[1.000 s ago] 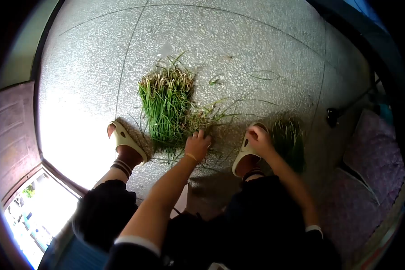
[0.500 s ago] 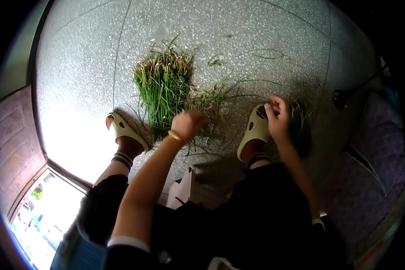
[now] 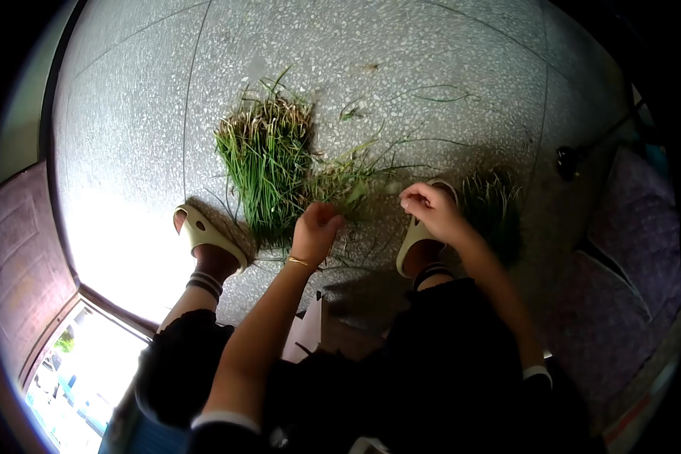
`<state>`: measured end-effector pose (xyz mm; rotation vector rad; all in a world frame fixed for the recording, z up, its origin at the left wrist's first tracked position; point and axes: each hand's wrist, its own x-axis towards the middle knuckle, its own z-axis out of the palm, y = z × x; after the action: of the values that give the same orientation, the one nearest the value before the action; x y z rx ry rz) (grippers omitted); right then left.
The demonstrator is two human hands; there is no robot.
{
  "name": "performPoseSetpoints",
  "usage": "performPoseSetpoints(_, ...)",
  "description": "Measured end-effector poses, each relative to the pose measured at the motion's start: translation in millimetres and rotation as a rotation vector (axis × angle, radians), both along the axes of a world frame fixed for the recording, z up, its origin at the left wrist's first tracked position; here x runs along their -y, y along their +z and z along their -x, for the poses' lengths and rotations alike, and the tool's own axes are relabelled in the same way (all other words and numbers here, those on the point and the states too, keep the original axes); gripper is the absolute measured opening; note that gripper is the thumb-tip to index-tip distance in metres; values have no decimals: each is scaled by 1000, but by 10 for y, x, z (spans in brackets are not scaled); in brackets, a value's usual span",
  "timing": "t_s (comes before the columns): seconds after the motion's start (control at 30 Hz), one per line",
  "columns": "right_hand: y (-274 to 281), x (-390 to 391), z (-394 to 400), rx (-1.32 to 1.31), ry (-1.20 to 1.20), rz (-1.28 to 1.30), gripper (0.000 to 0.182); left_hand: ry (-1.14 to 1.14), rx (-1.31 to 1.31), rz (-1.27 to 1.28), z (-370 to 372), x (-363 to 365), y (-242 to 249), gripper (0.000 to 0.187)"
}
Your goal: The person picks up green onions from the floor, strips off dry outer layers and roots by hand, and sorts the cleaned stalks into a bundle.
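- A pale slipper [image 3: 204, 236] sits on the speckled floor [image 3: 129, 136], well to the left of the left hand.
- A thick bundle of green chives [image 3: 266, 166] lies on the floor just beyond and to the left of the left hand, its pale root ends at the far end.
- The left hand [image 3: 315, 231], a thin bangle [image 3: 298, 262] at its wrist, is curled closed around a few loose green stalks [image 3: 348, 185] that run up and right from its fingertips.
- The right hand [image 3: 430, 210] hovers over the other slipper [image 3: 410, 246], fingers pinched narrowly; whether it pinches a stalk is not clear.
- A smaller clump of chives [image 3: 493, 212] lies just to the right of the right hand, in shadow.
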<state>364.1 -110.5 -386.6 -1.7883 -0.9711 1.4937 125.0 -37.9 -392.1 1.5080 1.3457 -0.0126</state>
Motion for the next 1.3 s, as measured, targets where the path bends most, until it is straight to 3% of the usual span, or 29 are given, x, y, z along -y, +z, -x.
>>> performPoseSetpoints(0.03,105,-81,23,-70,13,16,16,327,218,251,-66,-73,146,14)
performPoseSetpoints(0.07,209,-172,35,-139,28,31,16,326,222,243,-112,-119,232,14)
performPoseSetpoints(0.13,426,-306,47,-180,22,27,16,704,691,629,-197,-207,384,12)
performPoseSetpoints(0.17,552,-358,55,-217,-9,11,16,732,771,738,-248,-262,521,11)
performPoseSetpoints(0.3,752,-424,113,-289,-166,-117,15,644,815,806,-394,-362,921,23)
performPoseSetpoints(0.47,1090,-509,94,-292,-309,-134,15,558,845,792,-557,-400,1196,16)
performPoseSetpoints(0.57,1151,-526,135,-307,-323,-295,13,545,855,773,-621,-397,1282,16)
performPoseSetpoints(0.63,1230,-569,292,-417,-507,-541,10,500,889,736,-660,-383,1318,17)
performPoseSetpoints(0.73,1170,-528,222,-205,-315,-399,7,425,824,643,-687,-311,1305,19)
performPoseSetpoints(0.8,1156,-515,158,-245,-322,-358,6,402,814,672,-682,-309,1295,20)
performPoseSetpoints(0.87,1215,-523,40,-382,-538,-387,8,381,805,699,-670,-318,1279,20)
performPoseSetpoints(0.93,1201,-553,-129,-580,-731,-591,13,436,787,786,-657,-330,1247,21)
performPoseSetpoints(1.0,1300,-549,-322,-807,-911,-559,14,438,740,754,-639,-318,1148,20)
performPoseSetpoints(1.07,1305,-452,-498,-919,-946,-559,13,441,695,723,-615,-289,1062,20)
performPoseSetpoints(1.1,1242,-393,-595,-999,-698,-567,13,346,602,603,-604,-277,1029,20)
performPoseSetpoints(1.13,1256,-400,-494,-901,-702,-504,10,252,509,484,-597,-267,1005,20)
performPoseSetpoints(1.2,1147,-343,-283,-864,-392,-403,19,170,481,347,-619,-168,1002,20)
performPoseSetpoints(1.27,1087,-368,50,-283,4,-382,20,94,448,204,-651,-64,939,19)
performPoseSetpoints(1.3,961,-350,126,-239,22,-422,17,0,483,70,-655,-9,857,20)
